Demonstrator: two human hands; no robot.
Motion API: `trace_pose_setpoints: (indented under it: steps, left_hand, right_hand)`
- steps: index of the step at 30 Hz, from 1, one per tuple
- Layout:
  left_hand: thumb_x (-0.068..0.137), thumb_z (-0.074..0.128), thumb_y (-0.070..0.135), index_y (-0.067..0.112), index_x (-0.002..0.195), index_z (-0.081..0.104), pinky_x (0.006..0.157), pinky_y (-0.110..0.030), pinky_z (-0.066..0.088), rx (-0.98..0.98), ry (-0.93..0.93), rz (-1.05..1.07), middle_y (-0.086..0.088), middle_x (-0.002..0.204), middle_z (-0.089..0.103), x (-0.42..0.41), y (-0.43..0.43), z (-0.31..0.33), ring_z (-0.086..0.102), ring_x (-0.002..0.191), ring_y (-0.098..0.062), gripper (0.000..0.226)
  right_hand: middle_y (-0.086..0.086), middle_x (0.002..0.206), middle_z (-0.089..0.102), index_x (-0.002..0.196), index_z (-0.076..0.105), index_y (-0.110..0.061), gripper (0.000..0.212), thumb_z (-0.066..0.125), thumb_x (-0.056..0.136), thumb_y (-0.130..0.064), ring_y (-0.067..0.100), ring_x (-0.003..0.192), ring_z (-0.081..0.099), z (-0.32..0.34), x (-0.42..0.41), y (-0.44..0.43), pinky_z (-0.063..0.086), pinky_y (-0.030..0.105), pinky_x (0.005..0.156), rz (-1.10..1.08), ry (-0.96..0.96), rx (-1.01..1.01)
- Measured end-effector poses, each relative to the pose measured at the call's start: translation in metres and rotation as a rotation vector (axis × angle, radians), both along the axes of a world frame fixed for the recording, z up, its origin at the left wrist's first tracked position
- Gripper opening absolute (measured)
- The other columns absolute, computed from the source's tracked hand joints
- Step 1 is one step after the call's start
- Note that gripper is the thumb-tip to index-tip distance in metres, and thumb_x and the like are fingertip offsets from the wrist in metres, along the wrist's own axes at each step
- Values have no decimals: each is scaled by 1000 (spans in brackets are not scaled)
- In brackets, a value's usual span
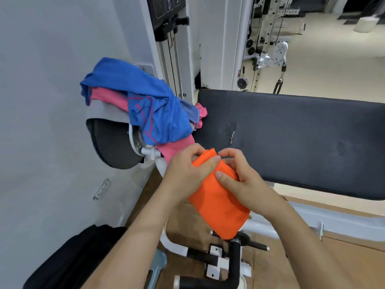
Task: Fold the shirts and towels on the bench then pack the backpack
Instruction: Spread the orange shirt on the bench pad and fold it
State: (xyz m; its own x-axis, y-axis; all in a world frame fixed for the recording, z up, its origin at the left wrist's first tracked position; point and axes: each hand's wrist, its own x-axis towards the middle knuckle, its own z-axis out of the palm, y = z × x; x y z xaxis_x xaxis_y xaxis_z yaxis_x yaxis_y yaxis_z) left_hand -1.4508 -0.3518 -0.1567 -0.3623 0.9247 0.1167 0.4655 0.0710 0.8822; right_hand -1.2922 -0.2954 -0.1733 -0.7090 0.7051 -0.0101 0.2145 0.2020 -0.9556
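An orange cloth [218, 203], folded into a narrow packet, hangs in front of the black padded bench [302, 138]. My left hand [185, 174] pinches its upper left edge and my right hand [241, 180] grips its upper right side, thumb pressed on the fabric. A heap of unfolded clothes lies over the bench's left end: a blue shirt [145, 101] on top, a pink garment [173, 151] under it and a grey piece [104, 111] at the left. A black backpack [68, 261] sits on the floor at the lower left, partly behind my left forearm.
A grey wall [41, 101] stands close on the left. White machine uprights and cables [177, 59] rise behind the bench. The bench's white frame and black foot rollers [218, 265] stand on the wooden floor below my hands. A pulley rack [270, 55] is at the back right.
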Motion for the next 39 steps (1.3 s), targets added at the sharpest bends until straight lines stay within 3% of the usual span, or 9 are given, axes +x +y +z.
trace_pose_setpoints:
  steps: [5,9,13,20,23,27,31,35,39]
  left_hand:
    - [82,65,32,16,76,61,59,-15,42,185,-340,-52,14,64,58,-32,-59,1,51,61,-1,18]
    - [85,65,44,20,80,64,64,-16,45,140,-409,-6,12,70,60,-57,-98,-4,56,67,-2,24]
    - [79,65,47,23,90,69,69,-23,54,59,-437,71,3,85,73,-80,-145,-15,68,78,-12,26]
    - [84,63,46,26,100,67,77,-30,55,-37,-445,336,-2,93,74,-93,-215,-52,69,87,-16,27]
    - [93,62,34,31,98,65,64,-17,47,-41,-473,495,7,75,69,-86,-236,-79,62,71,-3,7]
    - [95,58,23,45,88,63,65,-8,42,-159,-236,788,19,78,65,-86,-273,-111,58,76,3,23]
    - [89,64,16,38,103,62,87,-22,46,-365,137,1058,15,111,62,-107,-332,-138,55,101,-3,27]
    - [89,67,27,23,146,39,115,-41,27,-655,193,1049,-5,152,36,-143,-366,-175,31,138,-29,63]
    - [93,56,44,36,152,14,105,-46,33,-951,204,866,4,143,45,-153,-353,-210,43,129,-23,73]
  right_hand:
    - [3,104,74,112,66,-20,35,62,82,-35,15,90,71,16,-24,-40,56,26,74,273,45,-584]
    - [11,105,73,116,63,-9,35,61,87,-28,17,89,70,17,-49,-69,56,27,74,256,39,-438]
    - [-10,94,69,108,61,-24,17,59,93,-31,4,84,65,9,-72,-92,51,20,72,310,-127,-39]
    - [13,99,64,123,48,-40,36,61,92,-27,33,89,62,-23,-113,-112,54,45,78,543,-74,-150]
    - [-10,96,64,105,62,-35,21,59,92,-19,13,90,61,-35,-135,-115,50,22,77,771,-158,-139]
    - [-16,83,67,80,70,-30,37,58,90,4,-5,76,57,-65,-160,-128,40,7,68,750,-203,-114]
    - [-19,86,67,69,73,-34,46,56,91,2,-5,75,56,-103,-177,-137,37,6,60,498,-224,-208]
    - [-6,123,60,97,73,-37,25,57,96,-18,7,101,58,-129,-204,-151,46,22,78,423,-363,-323]
    - [-16,104,61,105,68,-36,19,59,92,-45,7,95,59,-147,-241,-181,50,32,84,384,-499,-444]
